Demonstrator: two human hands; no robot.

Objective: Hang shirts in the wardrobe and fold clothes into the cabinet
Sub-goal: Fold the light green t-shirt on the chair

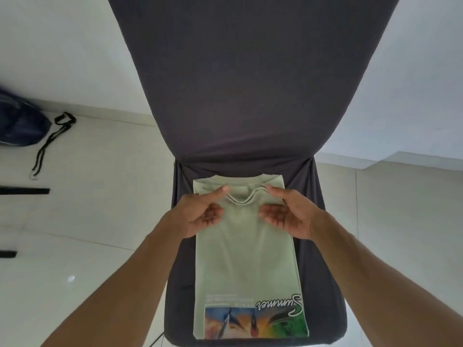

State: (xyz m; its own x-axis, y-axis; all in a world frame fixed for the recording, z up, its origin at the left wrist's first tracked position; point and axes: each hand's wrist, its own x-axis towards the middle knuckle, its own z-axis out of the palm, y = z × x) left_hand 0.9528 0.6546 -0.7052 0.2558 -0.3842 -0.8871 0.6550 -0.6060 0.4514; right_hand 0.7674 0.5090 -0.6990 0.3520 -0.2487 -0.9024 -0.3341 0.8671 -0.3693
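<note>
On the chair seat (pixel 323 246) we have the green T-shirt (pixel 246 251), sides folded in, lengthwise fold pending. Our left hand (pixel 200 214) and right hand (pixel 288 212) hover at the collar, fingers loosely curled, gripping nothing. Cabinet not in view.

The folded cotton T-shirt (pixel 246 246) is pale sage green, its neckline trimmed with a thin dark and white stripe. Near the front edge of the seat it bears a print of orange, yellow, blue and green, with the word "Summer" in white script outlined in black. The stretch-fabric chair cover (pixel 250 83) beneath it is plain charcoal grey. The glossy tiled floor (pixel 87 221) is off-white. A dark navy cloth bag (pixel 20 121) lies on it, with a black cord (pixel 50 139).
</note>
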